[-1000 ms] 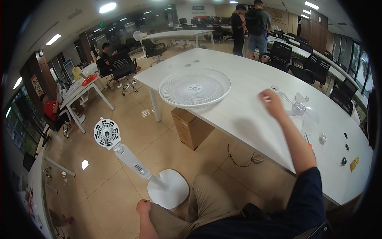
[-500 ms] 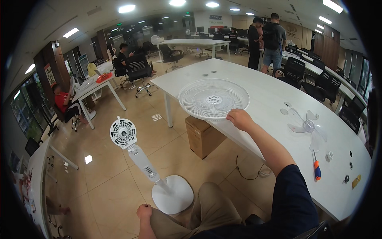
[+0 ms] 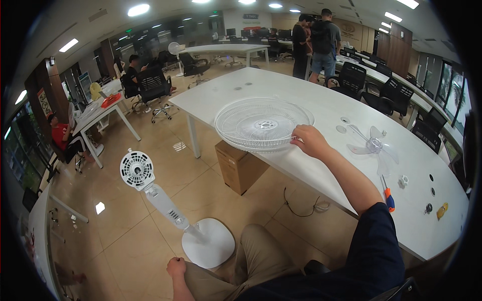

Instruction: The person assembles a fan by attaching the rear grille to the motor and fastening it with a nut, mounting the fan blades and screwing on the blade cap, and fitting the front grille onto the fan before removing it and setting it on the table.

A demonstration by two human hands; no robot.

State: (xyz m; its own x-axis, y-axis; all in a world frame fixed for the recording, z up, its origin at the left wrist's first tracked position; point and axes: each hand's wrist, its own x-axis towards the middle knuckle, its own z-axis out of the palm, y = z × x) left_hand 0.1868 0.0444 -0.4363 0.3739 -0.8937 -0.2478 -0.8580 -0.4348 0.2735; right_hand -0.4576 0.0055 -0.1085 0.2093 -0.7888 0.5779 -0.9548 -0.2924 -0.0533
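Observation:
My right hand grips the near rim of a round white wire fan guard that lies on the white table near its front edge. My left hand rests closed on my knee at the bottom of the view, holding nothing. A white pedestal fan body without guard or blades stands on the floor to my left, on its round base. A clear fan blade lies on the table to the right of my arm.
A screwdriver with an orange and blue handle, a white nut and small parts lie on the table at right. A cardboard box sits under the table. Two people stand at the back; others sit at desks on the left.
My right hand moved left from the clear fan blade to the fan guard and took hold of its rim. My view shifted. The left hand stayed on my knee.

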